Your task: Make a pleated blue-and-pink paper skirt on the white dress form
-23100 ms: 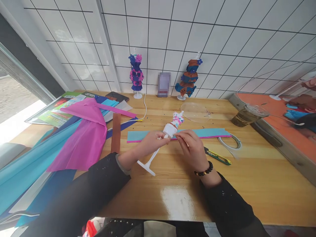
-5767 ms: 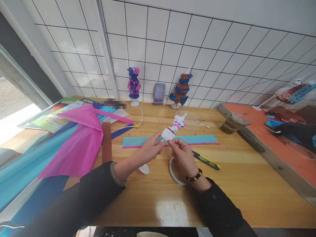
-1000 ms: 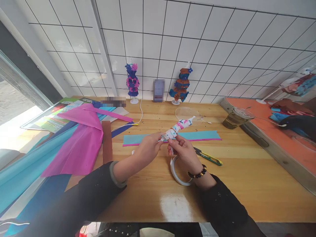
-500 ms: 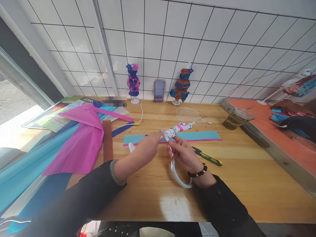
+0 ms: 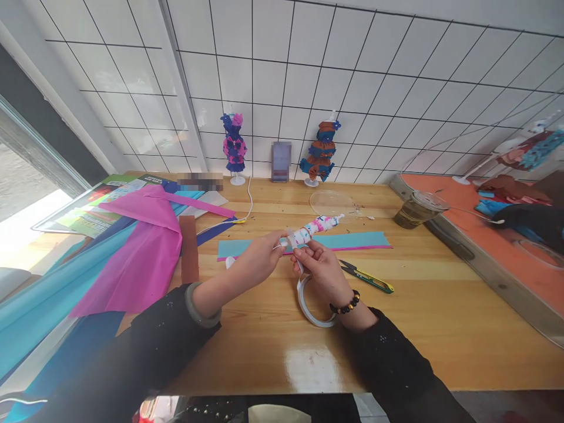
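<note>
A small white stand form (image 5: pixel 318 228) with pink and blue marks lies tilted over the table, its narrow tip pointing up and right. My left hand (image 5: pixel 259 257) is closed round the stem below it; the round white base shows behind the wrist. White tape crosses the form's lower end. In my right hand (image 5: pixel 325 267), thumb and fingers pinch the tape just under the form, and its roll (image 5: pixel 304 305) hangs below. Beneath the form lies a teal strip (image 5: pixel 359 240) with a pink edge. Yellow-and-green thread snips (image 5: pixel 370 278) rest right of my right hand.
Pink fabric (image 5: pixel 132 252) and blue pieces are heaped at left beside a brown strip (image 5: pixel 189 249). Two decorated stands (image 5: pixel 235 147) (image 5: pixel 321 155) and a blurred phone (image 5: pixel 281 161) stand along the wall. A lidded cup (image 5: pixel 416 210) is by the orange surface (image 5: pixel 462 202).
The tape now lies across the form's lower end instead of standing off it. My left fingers have shifted down the stem, and the tape roll has moved slightly left. The view has shifted slightly.
</note>
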Demonstrator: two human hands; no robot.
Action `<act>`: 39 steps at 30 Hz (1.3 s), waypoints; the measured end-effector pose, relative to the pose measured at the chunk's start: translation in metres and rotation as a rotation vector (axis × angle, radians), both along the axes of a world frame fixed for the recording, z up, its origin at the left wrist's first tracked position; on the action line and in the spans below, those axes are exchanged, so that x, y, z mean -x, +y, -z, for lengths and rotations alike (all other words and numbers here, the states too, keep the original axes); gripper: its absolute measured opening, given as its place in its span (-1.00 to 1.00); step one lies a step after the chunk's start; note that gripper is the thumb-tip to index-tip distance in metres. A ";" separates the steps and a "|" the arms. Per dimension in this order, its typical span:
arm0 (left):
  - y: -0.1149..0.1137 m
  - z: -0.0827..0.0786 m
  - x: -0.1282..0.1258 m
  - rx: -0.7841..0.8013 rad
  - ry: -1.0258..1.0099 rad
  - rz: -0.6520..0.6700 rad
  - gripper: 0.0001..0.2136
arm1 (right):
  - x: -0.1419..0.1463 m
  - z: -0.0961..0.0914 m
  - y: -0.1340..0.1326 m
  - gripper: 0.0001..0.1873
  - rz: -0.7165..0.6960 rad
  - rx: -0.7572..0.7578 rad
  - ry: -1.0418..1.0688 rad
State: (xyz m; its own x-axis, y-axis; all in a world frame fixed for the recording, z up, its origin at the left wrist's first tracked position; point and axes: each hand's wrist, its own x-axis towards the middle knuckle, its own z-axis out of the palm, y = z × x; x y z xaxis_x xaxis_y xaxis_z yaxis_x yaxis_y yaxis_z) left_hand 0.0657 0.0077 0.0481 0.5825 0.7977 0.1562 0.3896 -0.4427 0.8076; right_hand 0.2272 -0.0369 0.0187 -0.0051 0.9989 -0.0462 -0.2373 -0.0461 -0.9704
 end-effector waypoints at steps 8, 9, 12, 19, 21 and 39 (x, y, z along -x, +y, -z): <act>0.001 0.001 0.001 0.070 0.019 -0.009 -0.69 | 0.000 -0.001 0.001 -0.65 0.050 -0.020 -0.037; 0.001 0.002 0.000 0.082 0.012 -0.010 -0.70 | 0.000 -0.001 0.001 -0.65 0.055 -0.022 -0.036; 0.002 0.001 -0.001 0.128 -0.026 0.023 -0.73 | 0.000 0.000 0.001 -0.63 0.075 -0.029 -0.036; -0.003 -0.004 -0.004 0.161 -0.045 0.001 -0.79 | 0.001 0.000 0.001 -0.54 0.123 0.045 0.017; -0.005 -0.004 -0.005 0.139 -0.038 -0.016 -0.75 | 0.002 0.000 0.001 -0.51 0.128 0.052 0.041; -0.002 -0.010 0.001 -0.550 0.517 -0.127 -0.67 | -0.010 -0.001 0.003 -0.73 -0.116 0.228 0.590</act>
